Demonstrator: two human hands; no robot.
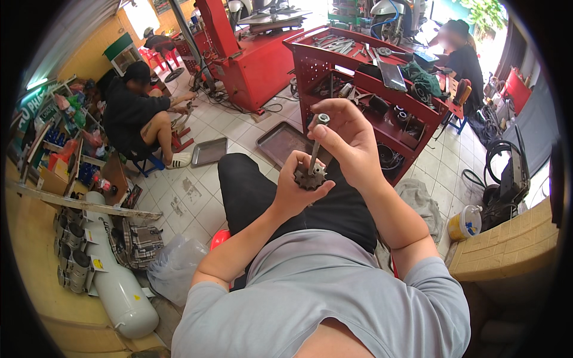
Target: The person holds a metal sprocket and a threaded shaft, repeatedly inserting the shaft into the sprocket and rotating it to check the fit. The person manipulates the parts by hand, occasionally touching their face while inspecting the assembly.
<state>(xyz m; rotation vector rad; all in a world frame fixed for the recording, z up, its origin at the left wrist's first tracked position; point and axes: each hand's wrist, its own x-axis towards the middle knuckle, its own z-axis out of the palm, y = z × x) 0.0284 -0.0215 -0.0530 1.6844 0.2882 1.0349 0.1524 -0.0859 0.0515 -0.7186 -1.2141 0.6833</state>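
Observation:
Above my lap, my left hand [289, 194] grips a small dark toothed metal part [309, 179], like a sprocket, with fingers behind it and thumb at its lower edge. A slim metal rod [314, 156], like a long bolt, stands nearly upright from the middle of this part. At its top is a hex head or nut [323, 119]. My right hand [353, 146] is curled around the rod's upper end, its thumb against it just below the head. Whether the rod passes right through the toothed part is hidden.
A red tool cart [298, 59] with wrenches, a phone [393, 77] and a green cloth [422, 76] stands ahead to the right. Metal trays [210, 151] lie on the tiled floor. One person [134, 110] sits at left, another [465, 62] beyond the cart. A white cylinder tank [119, 280] lies lower left.

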